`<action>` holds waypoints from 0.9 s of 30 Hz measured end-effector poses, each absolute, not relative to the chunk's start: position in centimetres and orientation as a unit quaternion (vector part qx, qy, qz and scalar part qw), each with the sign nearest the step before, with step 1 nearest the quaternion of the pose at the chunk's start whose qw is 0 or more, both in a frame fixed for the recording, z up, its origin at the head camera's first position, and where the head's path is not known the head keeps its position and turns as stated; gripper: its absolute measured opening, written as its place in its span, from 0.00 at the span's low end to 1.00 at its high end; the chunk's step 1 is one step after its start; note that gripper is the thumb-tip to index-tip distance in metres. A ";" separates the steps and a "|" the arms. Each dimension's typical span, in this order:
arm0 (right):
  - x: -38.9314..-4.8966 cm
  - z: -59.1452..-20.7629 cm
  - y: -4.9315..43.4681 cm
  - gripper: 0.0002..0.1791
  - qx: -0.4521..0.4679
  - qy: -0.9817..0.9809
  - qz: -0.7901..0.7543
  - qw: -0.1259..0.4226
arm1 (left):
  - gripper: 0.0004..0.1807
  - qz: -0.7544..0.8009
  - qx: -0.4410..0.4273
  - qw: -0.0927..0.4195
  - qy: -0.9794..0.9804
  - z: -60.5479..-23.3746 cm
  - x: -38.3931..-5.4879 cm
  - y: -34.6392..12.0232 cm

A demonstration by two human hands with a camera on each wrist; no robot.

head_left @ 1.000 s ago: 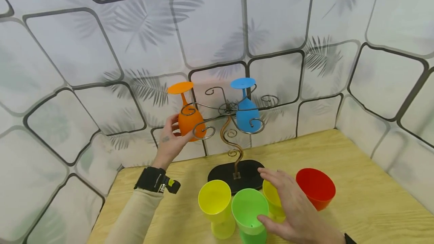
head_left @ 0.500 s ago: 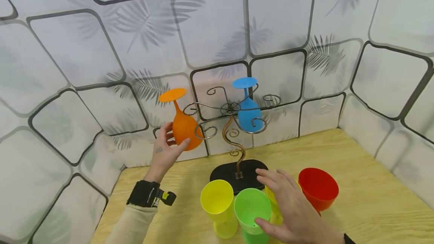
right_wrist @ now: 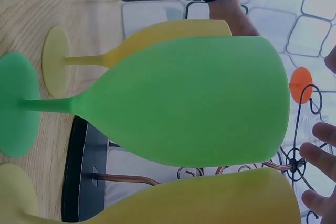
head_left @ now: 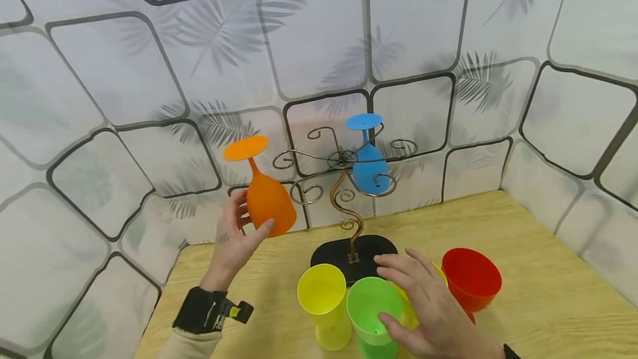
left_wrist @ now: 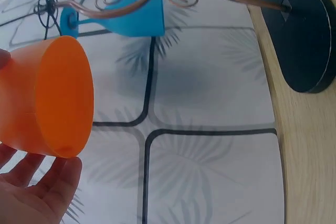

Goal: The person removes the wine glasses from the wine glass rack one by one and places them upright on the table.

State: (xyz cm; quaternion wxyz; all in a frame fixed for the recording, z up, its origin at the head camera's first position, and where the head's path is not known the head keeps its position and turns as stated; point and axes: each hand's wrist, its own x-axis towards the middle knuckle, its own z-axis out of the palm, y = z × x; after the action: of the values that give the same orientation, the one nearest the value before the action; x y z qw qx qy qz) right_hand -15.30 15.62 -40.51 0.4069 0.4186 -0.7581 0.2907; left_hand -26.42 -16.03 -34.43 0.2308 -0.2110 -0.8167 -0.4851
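Observation:
My left hand (head_left: 234, 237) grips an orange plastic goblet (head_left: 269, 204) around its bowl. The goblet hangs upside down, tilted, left of a metal goblet rack (head_left: 356, 220) and apart from its curled arms. In the left wrist view the mouth of the orange goblet (left_wrist: 65, 98) faces the camera, with fingers under the bowl. My right hand (head_left: 431, 306), fingers spread and relaxed, hovers over a green goblet (head_left: 374, 309) and partly hides a yellow goblet (head_left: 410, 314). In the right wrist view the green goblet (right_wrist: 194, 103) fills the middle, fingertips beyond its rim.
A blue goblet (head_left: 369, 173) hangs upside down on the rack. Another yellow goblet (head_left: 321, 292) stands upright left of the green one; a red goblet (head_left: 471, 281) stands at the right. The wooden table (head_left: 538, 281) meets patterned walls (head_left: 319, 32) behind and at the sides.
My left hand has drawn the orange goblet out of the rack's curled arm, moving left and down, and the goblet tilts more. My right hand stays nearly in place.

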 end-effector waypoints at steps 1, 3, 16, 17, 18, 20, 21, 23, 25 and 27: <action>-15.3 -40.5 15.6 0.29 0.419 -0.758 0.292 0.406 | 0.37 -0.483 -0.214 0.231 -0.817 -34.0 -25.8 -15.8; -15.3 -40.4 15.5 0.28 0.424 -0.752 0.298 0.407 | 0.38 -0.483 -0.214 0.226 -0.818 -34.1 -25.4 -15.8; -14.8 -39.0 14.9 0.24 0.443 -0.725 0.304 0.430 | 0.39 -0.546 -0.283 0.192 -0.764 -36.6 -24.4 -16.7; -14.9 -38.8 14.8 0.23 0.442 -0.723 0.302 0.436 | 0.39 -0.547 -0.291 0.192 -0.761 -36.6 -24.2 -16.7; -15.0 -38.6 14.8 0.22 0.443 -0.719 0.300 0.444 | 0.39 -0.549 -0.299 0.190 -0.757 -36.7 -24.0 -16.7; -15.3 -38.2 14.7 0.21 0.451 -0.709 0.292 0.457 | 0.40 -0.549 -0.316 0.187 -0.751 -36.7 -23.6 -16.6; -15.5 -38.0 14.7 0.20 0.458 -0.702 0.286 0.463 | 0.40 -0.550 -0.324 0.184 -0.747 -36.7 -23.5 -16.5; -15.7 -37.6 14.6 0.20 0.467 -0.697 0.274 0.469 | 0.40 -0.554 -0.339 0.178 -0.739 -36.7 -23.2 -16.4; -15.8 -37.2 14.4 0.19 0.471 -0.701 0.259 0.469 | 0.40 -0.561 -0.349 0.171 -0.731 -36.8 -22.9 -16.3; -15.7 -36.8 14.3 0.19 0.469 -0.709 0.237 0.470 | 0.39 -0.568 -0.357 0.163 -0.723 -36.8 -22.8 -16.2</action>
State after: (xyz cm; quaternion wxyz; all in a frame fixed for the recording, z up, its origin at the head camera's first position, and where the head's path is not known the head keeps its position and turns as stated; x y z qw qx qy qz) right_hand -15.75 14.28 -36.77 0.4703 0.4687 -0.7091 0.2374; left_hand -22.81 -16.22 -36.85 0.1626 -0.3574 -0.7231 -0.5683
